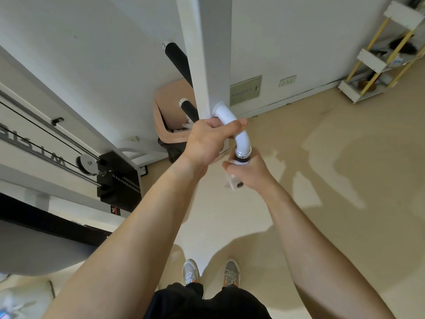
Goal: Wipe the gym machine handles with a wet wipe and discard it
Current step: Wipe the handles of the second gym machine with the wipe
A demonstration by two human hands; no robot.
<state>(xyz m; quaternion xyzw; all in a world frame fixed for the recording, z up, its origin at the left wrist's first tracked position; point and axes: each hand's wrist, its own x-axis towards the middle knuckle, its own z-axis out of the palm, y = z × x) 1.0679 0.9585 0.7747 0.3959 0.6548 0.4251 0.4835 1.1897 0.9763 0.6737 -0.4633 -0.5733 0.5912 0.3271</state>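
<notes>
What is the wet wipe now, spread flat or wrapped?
Wrapped: the right hand grips the wet wipe round the black handle, one end loose.

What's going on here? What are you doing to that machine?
A person is cleaning a gym machine. Their left hand grips the curved white metal tube. Their right hand holds a thin white wet wipe wrapped around the black padded handle at the tube's end. A tan plastic bin with a black liner stands on the floor behind the machine's white post.
</notes>
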